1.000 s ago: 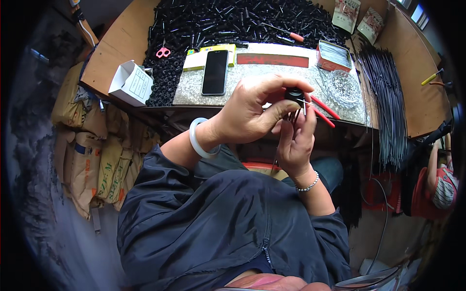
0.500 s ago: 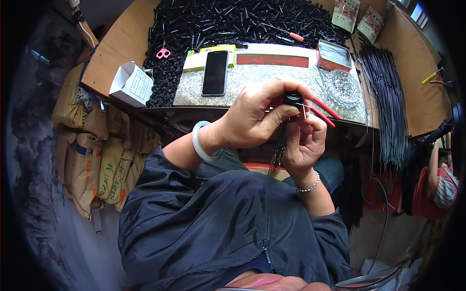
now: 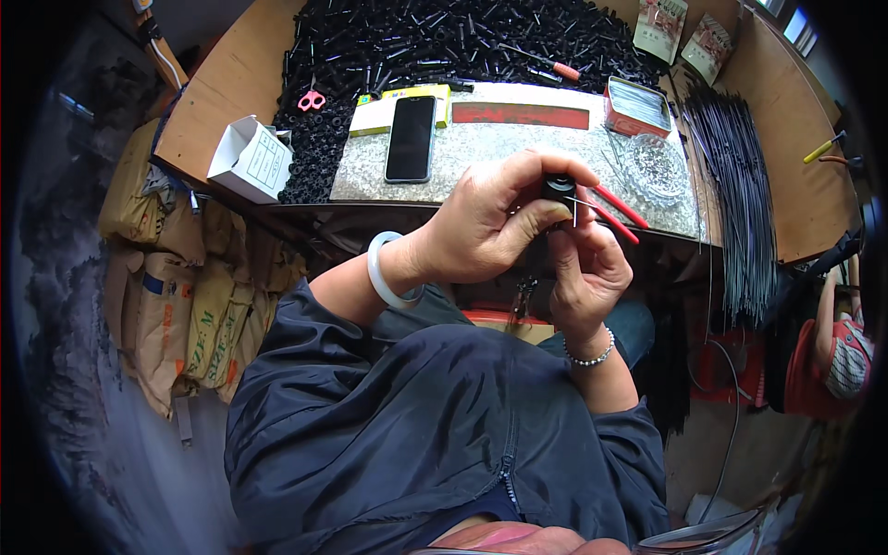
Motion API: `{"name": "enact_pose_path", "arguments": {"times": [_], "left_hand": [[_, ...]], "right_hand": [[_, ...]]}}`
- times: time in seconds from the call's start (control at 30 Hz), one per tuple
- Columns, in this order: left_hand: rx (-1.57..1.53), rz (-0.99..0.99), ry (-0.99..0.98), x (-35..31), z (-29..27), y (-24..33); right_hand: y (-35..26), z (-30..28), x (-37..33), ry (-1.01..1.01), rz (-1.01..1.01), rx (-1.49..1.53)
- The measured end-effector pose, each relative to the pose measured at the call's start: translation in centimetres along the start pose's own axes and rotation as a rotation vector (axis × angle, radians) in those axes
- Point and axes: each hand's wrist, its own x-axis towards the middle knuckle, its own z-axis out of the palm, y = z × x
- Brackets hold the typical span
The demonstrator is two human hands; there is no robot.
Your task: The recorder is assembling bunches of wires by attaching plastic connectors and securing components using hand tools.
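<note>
In front of my chest, my left hand [image 3: 504, 217] grips a small black cylindrical part [image 3: 559, 187] between thumb and fingers. Its round end faces up. Thin bright metal pins [image 3: 575, 211] stick out beside it toward the right. My right hand [image 3: 592, 273] is just below and right of the part, with thumb and fingers closed in a pinch; anything between them is too small or hidden to make out. Red-handled pliers [image 3: 618, 215] lie at the bench edge just behind my hands, their jaws hidden.
A phone [image 3: 410, 139], an open tin of thin metal pins [image 3: 638, 105] and a clear dish of small pieces [image 3: 652, 168] sit on the work board. Black parts [image 3: 444, 42] heap behind. Black rods [image 3: 735, 185] hang over the right edge; a white box [image 3: 252, 159] stands left.
My right hand has shifted slightly right and down, away from the black part. My left hand and the part it grips have barely moved.
</note>
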Motion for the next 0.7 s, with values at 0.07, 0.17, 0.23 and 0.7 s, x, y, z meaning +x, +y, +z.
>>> {"name": "enact_pose_path", "arguments": {"times": [0.07, 0.17, 0.23, 0.7], "left_hand": [[0.093, 0.017, -0.010, -0.1, 0.0, -0.1], [0.055, 0.054, 0.015, -0.4, 0.4, -0.8], [-0.057, 0.032, 0.030, -0.5, 0.7, -0.9], [0.320, 0.208, 0.194, 0.7, 1.6, -0.4]], "right_hand": [[0.2, 0.0, 0.1, 0.000, -0.012, 0.034], [0.4, 0.0, 0.3, -0.015, -0.003, 0.092], [0.3, 0.1, 0.5, -0.031, 0.019, 0.116], [1.2, 0.4, 0.7, -0.223, -0.041, -0.505]]}}
